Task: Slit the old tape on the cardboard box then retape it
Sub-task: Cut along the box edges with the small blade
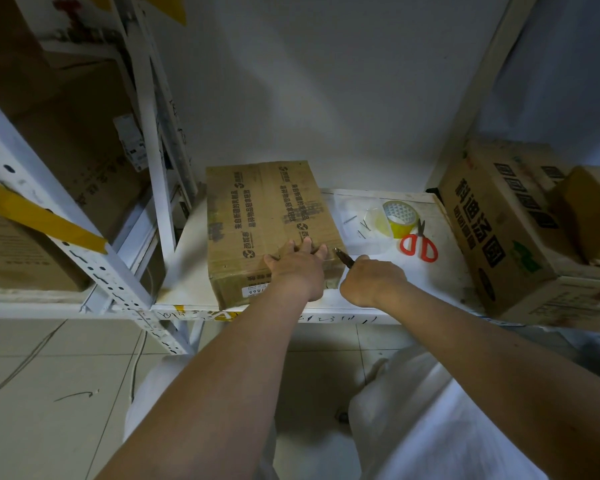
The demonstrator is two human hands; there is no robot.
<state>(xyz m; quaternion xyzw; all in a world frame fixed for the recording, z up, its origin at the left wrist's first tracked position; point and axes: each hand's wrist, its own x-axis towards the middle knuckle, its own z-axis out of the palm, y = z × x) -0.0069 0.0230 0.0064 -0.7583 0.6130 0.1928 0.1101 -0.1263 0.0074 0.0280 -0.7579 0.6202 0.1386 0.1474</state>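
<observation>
Lying flat on the white shelf [378, 299], the cardboard box [271, 223] had its near right corner just beside the blade of the small cutter [344, 258]. The right hand [373, 280] was clenched round this cutter. The left hand [297, 268] pressed the lid with straight fingers, very near the blade, so a slip could probably cut them. A deep cut might damage the contents. The tape roll [399, 218] and red scissors [419, 245] lay further right.
</observation>
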